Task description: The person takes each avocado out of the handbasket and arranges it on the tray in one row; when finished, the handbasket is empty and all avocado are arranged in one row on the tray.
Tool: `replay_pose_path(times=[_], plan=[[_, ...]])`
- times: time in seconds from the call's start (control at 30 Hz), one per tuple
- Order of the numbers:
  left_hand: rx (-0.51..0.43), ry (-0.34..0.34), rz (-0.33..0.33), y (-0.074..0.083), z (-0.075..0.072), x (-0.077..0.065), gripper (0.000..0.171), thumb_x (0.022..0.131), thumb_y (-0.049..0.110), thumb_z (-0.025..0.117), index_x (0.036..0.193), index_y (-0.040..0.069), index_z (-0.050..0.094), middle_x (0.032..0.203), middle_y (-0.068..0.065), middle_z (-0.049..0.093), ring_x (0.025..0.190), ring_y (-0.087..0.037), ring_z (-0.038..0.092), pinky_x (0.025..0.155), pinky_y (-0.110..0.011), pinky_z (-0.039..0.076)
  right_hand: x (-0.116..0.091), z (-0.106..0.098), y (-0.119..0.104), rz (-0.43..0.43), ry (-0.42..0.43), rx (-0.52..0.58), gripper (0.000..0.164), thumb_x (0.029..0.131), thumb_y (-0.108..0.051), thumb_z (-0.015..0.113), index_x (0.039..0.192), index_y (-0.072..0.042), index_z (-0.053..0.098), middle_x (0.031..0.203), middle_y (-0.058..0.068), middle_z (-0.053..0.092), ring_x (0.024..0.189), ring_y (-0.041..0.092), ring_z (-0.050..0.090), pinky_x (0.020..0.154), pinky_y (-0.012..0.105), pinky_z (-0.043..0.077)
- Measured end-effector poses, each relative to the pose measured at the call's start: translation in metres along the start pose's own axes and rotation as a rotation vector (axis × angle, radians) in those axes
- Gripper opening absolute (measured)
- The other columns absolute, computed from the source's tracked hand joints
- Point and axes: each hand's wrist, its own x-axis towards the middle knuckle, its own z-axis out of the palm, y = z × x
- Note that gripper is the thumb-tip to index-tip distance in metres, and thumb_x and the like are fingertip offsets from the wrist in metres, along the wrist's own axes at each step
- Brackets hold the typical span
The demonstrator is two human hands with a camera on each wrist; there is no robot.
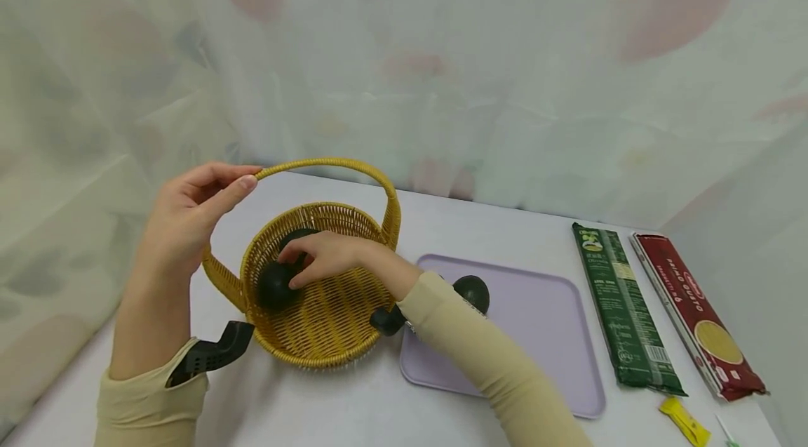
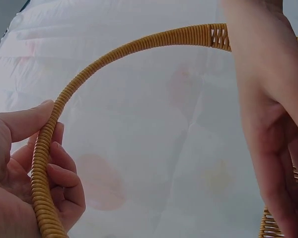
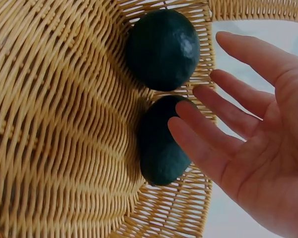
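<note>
My left hand (image 1: pixel 179 212) pinches the wrapped handle (image 1: pixel 334 162) of a yellow-brown wicker basket (image 1: pixel 341 307) between thumb and fingers. Two dark green avocados (image 1: pixel 275 288) lie against the basket's left side, one farther back than the other. Over them reaches my right hand (image 1: pixel 328 255), its fingers spread and loosely bent. In the right wrist view, two fingertips overlap one avocado (image 3: pixel 161 144); whether they touch it I cannot tell. The other avocado (image 3: pixel 163 49) shows beyond the thumb side. Another avocado (image 1: pixel 473 292) sits on a lilac tray (image 1: pixel 543 335), partly behind my right forearm.
Right of the tray lie a green pasta packet (image 1: pixel 625 307) and a red spaghetti packet (image 1: pixel 697 314). Nearer me are a small yellow wrapped item (image 1: pixel 684 422) and a thin white stick (image 1: pixel 724 428) with a green end. A patterned curtain (image 1: pixel 492 82) hangs behind the table.
</note>
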Motion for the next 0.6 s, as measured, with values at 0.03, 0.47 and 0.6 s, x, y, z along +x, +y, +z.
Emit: replay_pose_path(times=[0.03,0.47,0.6], plan=[[-0.002,-0.002,0.002,0.000,0.000,0.000,0.015,0.092,-0.003,0.062,0.101,0.001,0.074,0.100,-0.002,0.071,0.094,-0.016,0.056,0.081,-0.018,0.045,0.002,0.001,0.000,-0.004,-0.007,-0.012,0.054,0.093,-0.027,0.068,0.140,-0.010,0.051,0.138,0.002,0.053,0.123,0.010,0.049,0.093,0.012,0.037],[-0.031,-0.008,0.014,-0.001,0.000,0.000,0.016,0.093,-0.004,0.061,0.101,0.000,0.074,0.101,-0.003,0.072,0.093,-0.015,0.057,0.081,-0.018,0.045,0.009,0.011,-0.002,-0.003,-0.135,-0.085,0.056,0.092,-0.027,0.069,0.141,-0.021,0.045,0.144,-0.010,0.041,0.129,-0.001,0.035,0.102,0.013,0.028],[-0.031,-0.011,0.016,-0.001,0.000,0.000,0.015,0.092,-0.004,0.061,0.102,0.000,0.073,0.101,-0.003,0.072,0.094,-0.015,0.057,0.081,-0.018,0.045,0.010,0.012,-0.002,-0.022,-0.141,-0.058,0.053,0.091,-0.026,0.071,0.138,-0.018,0.047,0.139,-0.009,0.045,0.127,0.002,0.039,0.099,0.011,0.030]])
